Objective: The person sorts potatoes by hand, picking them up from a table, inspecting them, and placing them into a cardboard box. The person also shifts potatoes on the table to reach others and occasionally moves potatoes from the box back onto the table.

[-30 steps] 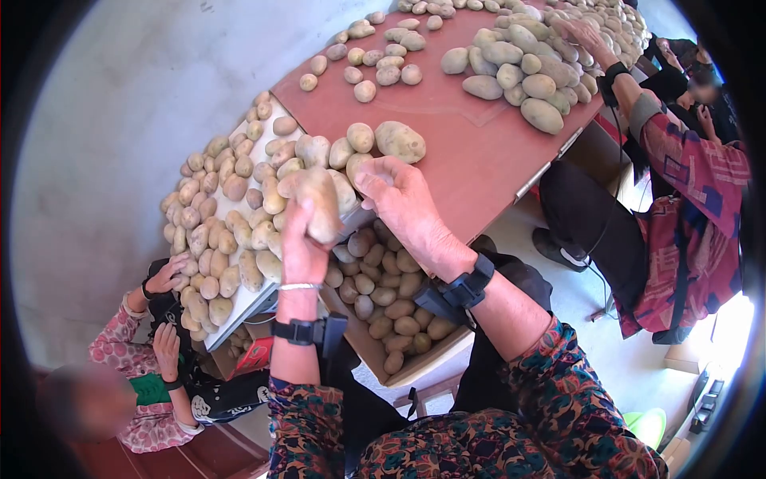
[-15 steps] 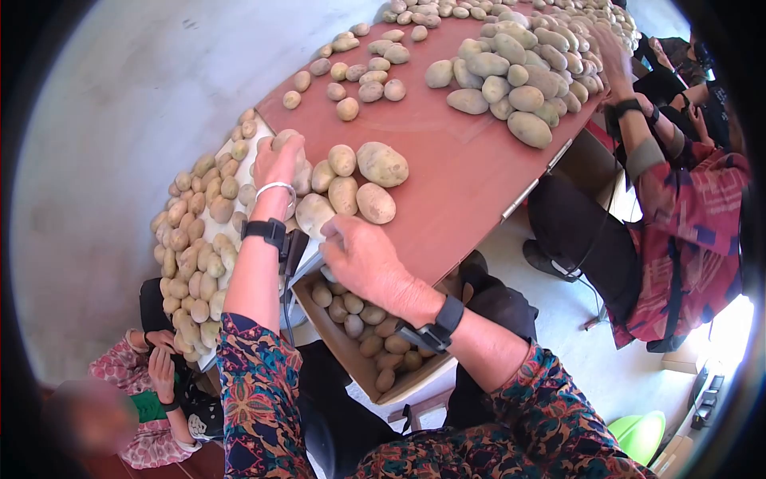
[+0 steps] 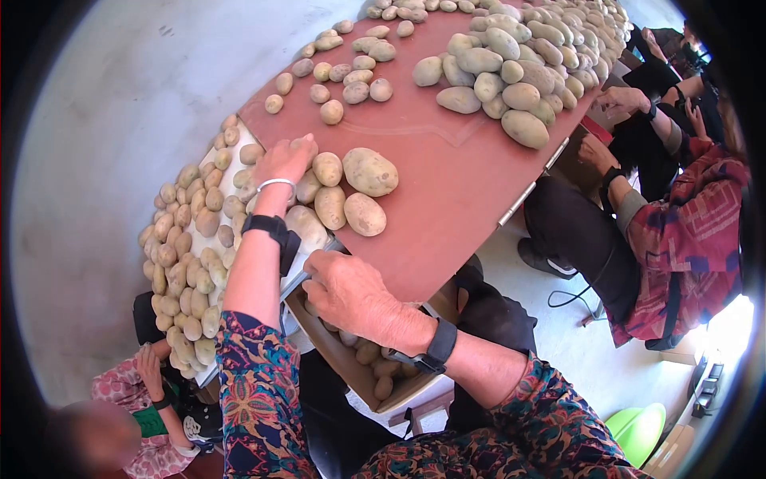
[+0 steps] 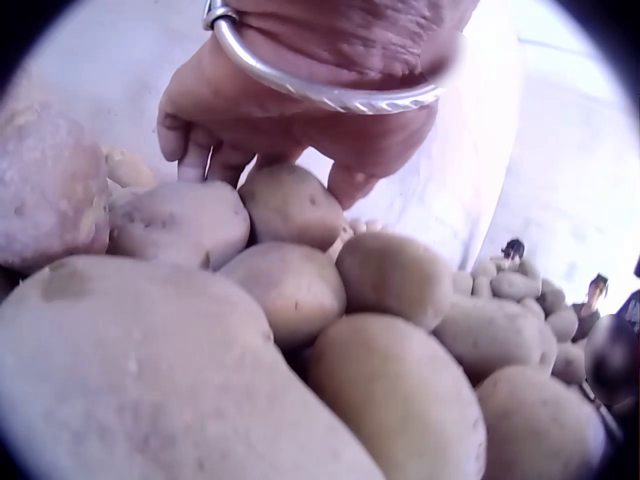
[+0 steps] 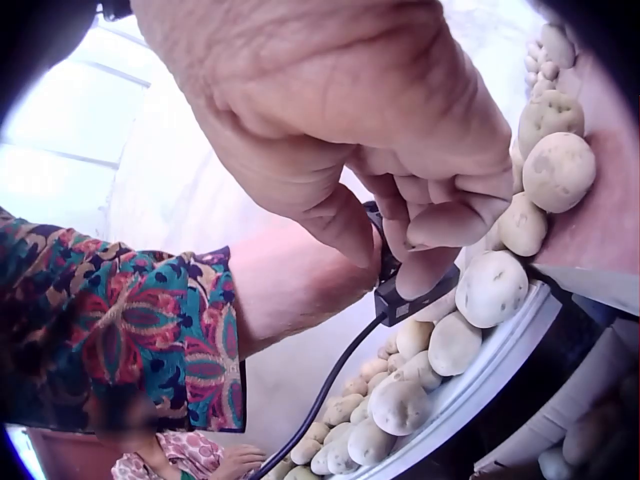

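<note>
Potatoes lie along the seam between a white surface [image 3: 231, 171] and a red tabletop [image 3: 431, 207]. Over them is the left hand [image 3: 286, 162]; in the left wrist view that hand [image 4: 310, 115] has fingers and thumb round a small potato [image 4: 290, 205]. A large pale potato [image 3: 306, 229] lies between the two hands. Just below it, above the near edge, the right hand [image 3: 351, 295] hangs with fingers loosely curled. The right wrist view shows that hand [image 5: 350, 120] holding nothing. Beside the left hand sits a bigger potato [image 3: 370, 172] with several others.
Below the right hand stands a cardboard box [image 3: 415, 391] of potatoes. A large potato pile [image 3: 523, 96] covers the far right tabletop. One person [image 3: 678, 247] sits at the right, another [image 3: 155, 415] at lower left. A green basin [image 3: 637, 431] is at lower right.
The left hand, which held a large potato, has moved up and left to the others. The right hand has come down and left. The neighbour's hands at the right have left the pile.
</note>
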`<state>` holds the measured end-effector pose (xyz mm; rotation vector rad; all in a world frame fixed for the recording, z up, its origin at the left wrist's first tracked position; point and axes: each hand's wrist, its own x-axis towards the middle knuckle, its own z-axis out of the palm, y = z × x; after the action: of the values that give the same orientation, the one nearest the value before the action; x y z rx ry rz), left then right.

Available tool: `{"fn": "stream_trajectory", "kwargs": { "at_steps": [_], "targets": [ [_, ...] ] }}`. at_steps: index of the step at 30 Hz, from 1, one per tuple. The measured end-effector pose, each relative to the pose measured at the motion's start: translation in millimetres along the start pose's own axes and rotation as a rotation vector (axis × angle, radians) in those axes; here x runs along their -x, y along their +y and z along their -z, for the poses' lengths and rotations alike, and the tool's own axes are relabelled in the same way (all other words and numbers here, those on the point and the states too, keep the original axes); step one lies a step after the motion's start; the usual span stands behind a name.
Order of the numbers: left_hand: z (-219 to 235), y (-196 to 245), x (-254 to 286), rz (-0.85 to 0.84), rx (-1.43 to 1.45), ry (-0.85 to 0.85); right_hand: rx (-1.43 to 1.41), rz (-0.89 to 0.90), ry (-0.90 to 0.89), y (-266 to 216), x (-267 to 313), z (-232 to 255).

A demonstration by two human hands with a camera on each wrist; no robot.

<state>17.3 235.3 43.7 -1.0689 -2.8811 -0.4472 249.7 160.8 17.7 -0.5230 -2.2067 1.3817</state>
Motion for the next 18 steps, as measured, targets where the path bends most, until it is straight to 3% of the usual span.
{"fn": "stream_trajectory", "kwargs": {
  "at_steps": [1, 3, 6, 12, 16, 18],
  "targets": [
    [-4, -17, -11, -0.001, -0.001, -0.003, -0.012, 0.008, 0.005, 0, 0, 1],
    [-13, -51, -33, -0.220, 0.521, -0.274, -0.024, 0.013, 0.007, 1, 2, 2],
    [-5, -59, -26, -0.164, 0.501, -0.177, -0.030, 0.016, -0.008, -1, 3, 2],
    [1, -27, 1, -0.071, 0.278, 0.023, -0.044, 0.008, -0.041, -5, 4, -1],
    [-11, -28, -6, -0.027, 0.105, -0.068, -0.019, 0.010, -0.066, -5, 5, -2],
    [9, -19, 0, -0.026, 0.077, -0.275, -0.009, 0.023, -0.059, -4, 6, -2]
  ]
}}
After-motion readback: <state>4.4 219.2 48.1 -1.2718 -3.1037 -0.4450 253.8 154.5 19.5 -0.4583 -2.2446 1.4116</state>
